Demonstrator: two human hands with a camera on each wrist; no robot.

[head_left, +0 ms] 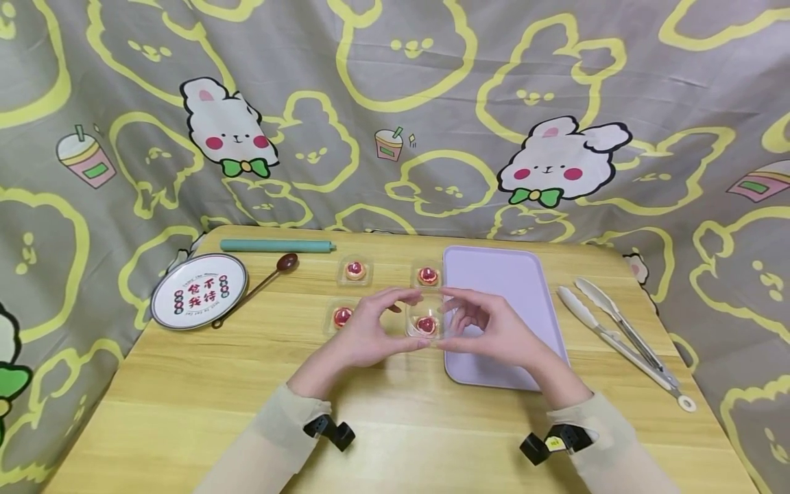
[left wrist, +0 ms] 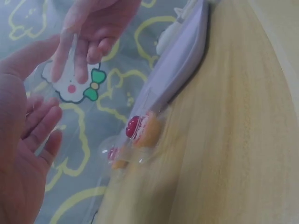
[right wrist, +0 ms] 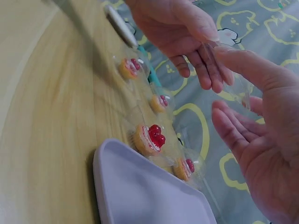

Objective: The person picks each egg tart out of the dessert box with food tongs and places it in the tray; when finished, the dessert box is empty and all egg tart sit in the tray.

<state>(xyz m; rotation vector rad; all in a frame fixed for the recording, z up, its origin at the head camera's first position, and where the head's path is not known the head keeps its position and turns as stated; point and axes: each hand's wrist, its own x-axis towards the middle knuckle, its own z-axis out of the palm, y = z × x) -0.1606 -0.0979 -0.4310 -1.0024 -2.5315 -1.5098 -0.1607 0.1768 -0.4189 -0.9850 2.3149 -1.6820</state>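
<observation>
My left hand and right hand face each other over the wooden table. Between thumbs and fingers they hold a clear plastic lid, its outline faint. Below it, a small tart with red berries on top sits in a clear plastic base. Three more tarts in clear packs stand close by: one behind it, one at the back left, and one at the front left, partly hidden by my left hand in the head view.
A lilac tray lies under and beyond my right hand, with metal tongs further right. On the left are an oval plate with printed characters, a dark brown spoon and a teal rod. A patterned curtain stands behind the table.
</observation>
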